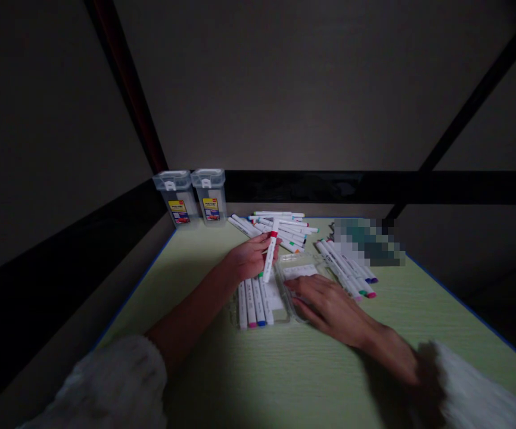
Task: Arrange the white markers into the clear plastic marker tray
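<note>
A white marker (270, 259) with a red band is held in my left hand (252, 255), tilted above the left half of an open clear plastic case (282, 310). Several white markers (254, 301) lie side by side in that half, with pink and blue ends toward me. My right hand (325, 300) rests over the right half of the case, fingers stretched out and holding nothing I can see. Beneath its fingertips shows a white paper insert (300, 271). The case's far edge is partly visible behind my hands.
Behind the case lies a loose pile of white markers (285, 225). More markers (345, 269) lie to the right, beside a blurred-out greenish object (367, 241). Two lidded clear containers (210, 196) stand at the back left corner of the table (258, 375), near the wall.
</note>
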